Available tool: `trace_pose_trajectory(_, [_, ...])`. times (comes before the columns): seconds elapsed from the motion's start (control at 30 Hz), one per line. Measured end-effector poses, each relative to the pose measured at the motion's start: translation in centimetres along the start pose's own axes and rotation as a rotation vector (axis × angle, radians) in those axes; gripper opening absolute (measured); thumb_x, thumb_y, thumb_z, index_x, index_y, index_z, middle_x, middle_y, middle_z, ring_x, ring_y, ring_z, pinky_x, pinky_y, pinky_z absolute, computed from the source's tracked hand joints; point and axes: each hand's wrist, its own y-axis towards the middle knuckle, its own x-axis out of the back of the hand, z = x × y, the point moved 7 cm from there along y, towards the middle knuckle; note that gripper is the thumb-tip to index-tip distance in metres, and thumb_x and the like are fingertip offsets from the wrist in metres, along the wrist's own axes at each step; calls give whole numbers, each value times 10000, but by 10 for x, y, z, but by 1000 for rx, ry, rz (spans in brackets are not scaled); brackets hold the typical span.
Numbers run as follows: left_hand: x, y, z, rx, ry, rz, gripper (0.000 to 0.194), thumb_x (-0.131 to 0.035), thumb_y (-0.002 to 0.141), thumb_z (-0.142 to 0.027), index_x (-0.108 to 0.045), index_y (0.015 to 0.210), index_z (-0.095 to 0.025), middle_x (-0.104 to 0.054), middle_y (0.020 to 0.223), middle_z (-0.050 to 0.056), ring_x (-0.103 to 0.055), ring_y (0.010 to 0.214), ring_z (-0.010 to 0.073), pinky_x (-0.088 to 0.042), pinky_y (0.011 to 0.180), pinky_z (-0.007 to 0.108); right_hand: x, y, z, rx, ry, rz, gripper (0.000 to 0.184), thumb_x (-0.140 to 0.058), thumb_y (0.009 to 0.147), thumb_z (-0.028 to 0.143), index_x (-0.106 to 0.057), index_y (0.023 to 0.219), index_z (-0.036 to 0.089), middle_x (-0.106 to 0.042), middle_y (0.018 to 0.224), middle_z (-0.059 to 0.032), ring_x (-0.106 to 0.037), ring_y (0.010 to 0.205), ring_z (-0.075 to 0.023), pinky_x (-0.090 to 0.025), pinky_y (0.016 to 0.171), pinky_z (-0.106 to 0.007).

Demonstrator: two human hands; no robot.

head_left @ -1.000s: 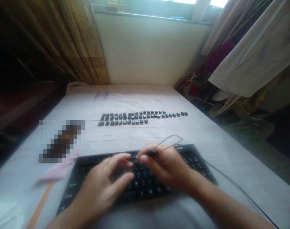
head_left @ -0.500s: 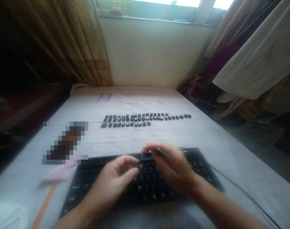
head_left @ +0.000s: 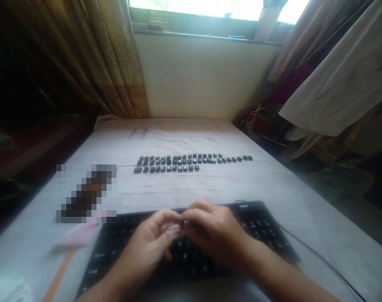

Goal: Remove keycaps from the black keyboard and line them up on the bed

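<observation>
Bare skin all along

The left hand and right hand are bare, with tapering fingers and rounded knuckles; blur hides the nails' finer detail. The left forearm and right forearm are uncovered as far as the lower edge of view, smooth in outline, each broadening away from the wrist. More of the right one shows.

Over a black rectangular keyboard, the bare right hand holds a thin wire tool close to the bare left hand.
</observation>
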Motion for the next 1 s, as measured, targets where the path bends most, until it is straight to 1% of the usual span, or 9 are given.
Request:
trace_pose_trajectory(0.17, [0, 0, 5, -46, 97, 21, 374, -654, 827, -540, -642, 1026, -223, -741, 852, 24, -675, 672, 169, -478, 484, 206, -1, 0, -1, -40, -29, 25, 94, -633, 841, 163, -702, 903, 173, -717, 817, -57, -673, 652, -176, -520, 574, -257])
trace_pose_trajectory(0.27, [9, -1, -6, -211, 292, -15, 318, -610, 883, -483, -648, 1119, -274, -768, 977, 35, -736, 835, 221, -580, 627, 266, 9, 4, -10, -96, -15, 23, 114, -648, 795, 130, -700, 882, 183, -714, 825, -48, -666, 676, -167, -519, 606, -254])
trace_pose_trajectory(0.37, [30, -5, -31, -499, 646, -202, 256, -605, 889, -420, -690, 1108, -316, -780, 1041, 19, -736, 963, 239, -580, 877, 340, 32, 12, -37, -224, -8, -5, 110, -658, 790, 143, -699, 882, 187, -709, 828, -38, -646, 690, -153, -512, 634, -257])
trace_pose_trajectory(0.4, [38, -7, -38, -576, 754, -278, 247, -601, 885, -424, -712, 1077, -313, -783, 1041, 22, -735, 974, 247, -573, 906, 360, 40, 16, -51, -283, -24, -8, 102, -660, 799, 166, -703, 888, 189, -709, 815, -31, -634, 674, -149, -507, 629, -259])
trace_pose_trajectory(0.47, [52, -5, -44, -646, 917, -356, 272, -576, 888, -441, -734, 1055, -296, -784, 1046, 34, -730, 996, 268, -569, 922, 403, 53, 22, -83, -422, -102, 11, 131, -666, 810, 209, -721, 927, 190, -725, 810, -30, -627, 663, -152, -502, 635, -270])
trace_pose_trajectory(0.53, [63, 3, -41, -605, 1009, -359, 303, -533, 900, -461, -747, 1031, -292, -788, 1041, 36, -730, 998, 281, -577, 901, 426, 61, 28, -118, -578, -228, 60, 130, -671, 810, 233, -740, 912, 194, -743, 822, -33, -641, 683, -160, -499, 650, -277])
trace_pose_trajectory(0.67, [76, 17, -26, -430, 1035, -288, 336, -472, 916, -468, -764, 972, -312, -798, 997, 10, -749, 940, 268, -599, 827, 389, 59, 42, -159, -638, -302, 105, 133, -690, 791, 217, -762, 902, 202, -763, 851, -38, -673, 722, -176, -496, 668, -279])
trace_pose_trajectory(0.83, [74, 20, -22, -385, 1002, -241, 329, -477, 911, -472, -768, 935, -319, -800, 966, 4, -748, 918, 262, -593, 812, 362, 40, 52, -176, -642, -354, 183, 172, -702, 796, 194, -766, 954, 215, -777, 931, -49, -703, 850, -206, -502, 770, -293])
trace_pose_trajectory(1.0, [72, 19, -26, -375, 1013, -227, 327, -474, 909, -461, -769, 921, -321, -799, 940, 2, -750, 890, 260, -596, 788, 353, 31, 55, -184, -641, -397, 247, 212, -699, 820, 220, -758, 1023, 211, -779, 997, -72, -704, 938, -239, -501, 827, -311])
